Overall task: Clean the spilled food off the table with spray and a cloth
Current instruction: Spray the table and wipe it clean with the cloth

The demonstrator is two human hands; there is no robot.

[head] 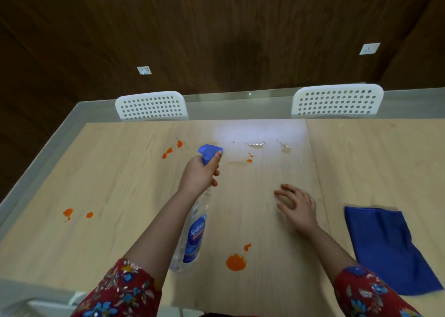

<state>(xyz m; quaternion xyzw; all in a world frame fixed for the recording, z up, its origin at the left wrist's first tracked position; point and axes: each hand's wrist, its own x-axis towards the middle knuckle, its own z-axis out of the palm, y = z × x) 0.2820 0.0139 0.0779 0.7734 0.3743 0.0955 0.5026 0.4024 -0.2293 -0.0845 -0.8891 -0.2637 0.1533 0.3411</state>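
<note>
Big spill (236, 261), orange, sits nearest, between the two forearms, just right of the bottle (192, 239) base. A small blob (247, 247) lies just beyond it.

Bottle: clear, blue label, tilted, base toward the person, blue nozzle (209, 151) pointing away. Left hand (199, 174) is wrapped round its neck, with the fingertip up on the nozzle head.

Cloth (385, 249): blue, flat on the table (361, 160), right of the right hand (297, 206), well apart, untouched.

Right hand: palm down, fingers spread and relaxed, holding nothing. Can't tell if it touches the table or hovers just over it. It's right of the left-hand grip and a bit nearer.

Left spots (68, 212): two orange marks well left of the left forearm.

Far spots (167, 151): orange, just left of the nozzle. A tiny fleck (249, 160) is right of the nozzle.

Wet patches (256, 144): clear puddles beyond and right of the nozzle, under glare.

Two white perforated chairs (151, 106) stand at the far table edge. The brown wall (216, 27) behind has two sockets (144, 70).
</note>
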